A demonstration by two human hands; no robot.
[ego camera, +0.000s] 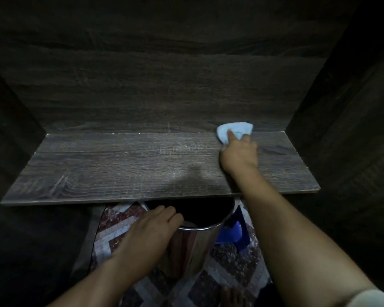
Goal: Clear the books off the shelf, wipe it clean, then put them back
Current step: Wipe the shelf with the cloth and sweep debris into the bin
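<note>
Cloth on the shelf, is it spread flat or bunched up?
Bunched up: the cloth bulges in a wad under the fingers of the right hand on the shelf.

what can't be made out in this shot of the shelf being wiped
All in the head view:
- The books: none in frame; where they went lies outside it.
- Inside the metal bin: black shadow, far part covered by the shelf edge.
- The blue object: cut by the right forearm and bin; unidentifiable.
- The right hand: fingertips partly buried in the cloth.
- The left hand: fingertips hidden over the bin rim.

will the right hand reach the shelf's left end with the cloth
Probably yes: the right hand holds the cloth at the back right of the shelf, and nothing visible stands in its way.
</note>
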